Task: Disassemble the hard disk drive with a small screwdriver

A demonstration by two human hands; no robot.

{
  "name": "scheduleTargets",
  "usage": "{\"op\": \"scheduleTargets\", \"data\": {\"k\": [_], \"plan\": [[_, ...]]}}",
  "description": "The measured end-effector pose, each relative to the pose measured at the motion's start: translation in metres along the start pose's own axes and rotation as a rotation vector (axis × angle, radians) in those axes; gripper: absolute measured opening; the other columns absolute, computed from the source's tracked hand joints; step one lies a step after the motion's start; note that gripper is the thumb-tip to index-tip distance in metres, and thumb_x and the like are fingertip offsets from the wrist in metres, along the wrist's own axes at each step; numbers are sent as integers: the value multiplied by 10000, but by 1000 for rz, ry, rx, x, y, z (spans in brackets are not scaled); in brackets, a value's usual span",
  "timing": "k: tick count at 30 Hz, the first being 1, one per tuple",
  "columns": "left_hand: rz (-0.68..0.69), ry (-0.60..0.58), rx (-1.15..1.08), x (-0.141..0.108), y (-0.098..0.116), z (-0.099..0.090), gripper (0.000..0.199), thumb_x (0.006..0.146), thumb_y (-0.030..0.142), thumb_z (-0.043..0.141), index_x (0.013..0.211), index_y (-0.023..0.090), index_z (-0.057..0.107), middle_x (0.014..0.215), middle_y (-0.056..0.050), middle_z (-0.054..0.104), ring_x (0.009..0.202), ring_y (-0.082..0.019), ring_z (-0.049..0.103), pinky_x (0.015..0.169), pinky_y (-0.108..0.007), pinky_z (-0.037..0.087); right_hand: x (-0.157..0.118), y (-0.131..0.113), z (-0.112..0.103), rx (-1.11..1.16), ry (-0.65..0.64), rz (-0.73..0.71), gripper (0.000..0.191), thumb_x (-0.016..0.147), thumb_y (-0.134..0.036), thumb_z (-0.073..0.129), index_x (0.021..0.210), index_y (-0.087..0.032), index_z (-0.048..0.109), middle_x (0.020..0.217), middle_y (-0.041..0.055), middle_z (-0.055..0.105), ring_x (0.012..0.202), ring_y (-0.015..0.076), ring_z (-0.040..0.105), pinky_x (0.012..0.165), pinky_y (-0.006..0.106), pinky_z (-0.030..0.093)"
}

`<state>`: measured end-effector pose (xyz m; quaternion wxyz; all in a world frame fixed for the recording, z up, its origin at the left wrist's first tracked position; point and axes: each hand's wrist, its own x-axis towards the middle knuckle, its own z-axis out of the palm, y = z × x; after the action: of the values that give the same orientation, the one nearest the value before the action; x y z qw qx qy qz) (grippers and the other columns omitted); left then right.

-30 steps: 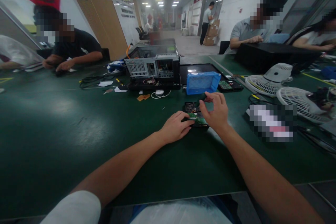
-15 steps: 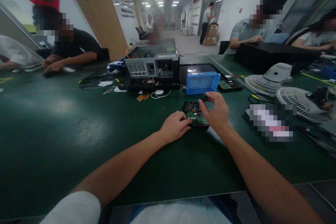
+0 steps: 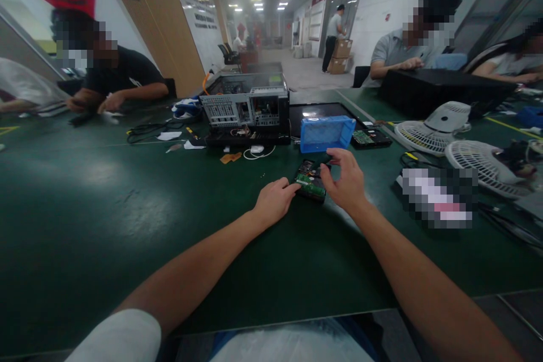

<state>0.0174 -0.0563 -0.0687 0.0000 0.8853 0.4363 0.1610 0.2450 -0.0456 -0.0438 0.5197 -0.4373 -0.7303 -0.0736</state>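
Note:
A black hard drive (image 3: 311,187) with a green circuit board lies on the green tabletop, turned slightly askew. My left hand (image 3: 275,198) grips its left edge, the fingers pressed together there. Over the drive's upper right side, my right hand (image 3: 345,178) pinches a small dark object (image 3: 326,162) between thumb and fingers. Most of that object is hidden by the fingers, so its kind does not show.
Just behind the drive a blue plastic bin (image 3: 326,134) stands on its side. An opened computer case (image 3: 246,104) is farther back. White fan parts (image 3: 432,130) lie to the right. Co-workers sit across the table, one with a black box (image 3: 445,90).
The hard drive has turned clockwise and shifted slightly left. My left hand has moved a little left with it. My right hand remains pinched above it, a little further left.

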Motion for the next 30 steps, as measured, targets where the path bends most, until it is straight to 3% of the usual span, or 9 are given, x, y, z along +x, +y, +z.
{"op": "scheduleTargets", "data": {"k": [5, 10, 14, 16, 22, 30], "plan": [[1, 56, -34, 0, 4, -1, 323, 973, 266, 492, 1267, 211, 613, 1057, -83, 581, 904, -215, 594, 766, -354, 525, -4, 5, 5, -19, 2, 31, 393, 927, -295, 612, 1303, -225, 520, 1141, 96, 655, 914, 232, 672, 859, 426, 574], [49, 142, -38, 1, 24, -4, 336, 935, 294, 546, 1249, 191, 609, 1213, -124, 574, 1125, -285, 551, 939, -452, 505, -4, 5, 7, -25, 5, 38, 382, 940, -336, 618, 1297, -228, 533, 1063, 83, 664, 896, 234, 672, 843, 432, 578], [195, 100, -96, 3, 46, 0, 492, 928, 401, 564, 1358, 165, 532, 1398, -155, 519, 1317, -322, 454, 1095, -490, 411, -2, 4, 6, -28, 13, 19, 378, 936, -337, 631, 1288, -227, 547, 1053, 82, 665, 903, 234, 674, 846, 427, 578], [197, 82, -117, 3, 51, 4, 606, 922, 480, 562, 1429, 160, 471, 1462, -174, 469, 1371, -344, 407, 1122, -513, 377, -2, 3, 5, -29, 12, 10, 371, 941, -331, 621, 1292, -233, 549, 1070, 83, 669, 914, 235, 677, 853, 428, 576], [153, 49, -103, 2, 46, 8, 698, 910, 574, 552, 1480, 190, 428, 1437, -199, 431, 1351, -379, 401, 1078, -557, 395, -2, 1, 4, -3, 2, 36, 364, 955, -310, 587, 1310, -248, 539, 1181, 88, 665, 928, 222, 685, 863, 415, 575], [169, 43, -51, 3, 44, 3, 637, 902, 602, 555, 1380, 181, 540, 1360, -182, 497, 1282, -359, 452, 1066, -539, 402, -4, 1, 5, -32, 28, 38, 342, 941, -369, 622, 1247, -230, 561, 1068, 77, 683, 867, 219, 683, 831, 408, 578]]}}
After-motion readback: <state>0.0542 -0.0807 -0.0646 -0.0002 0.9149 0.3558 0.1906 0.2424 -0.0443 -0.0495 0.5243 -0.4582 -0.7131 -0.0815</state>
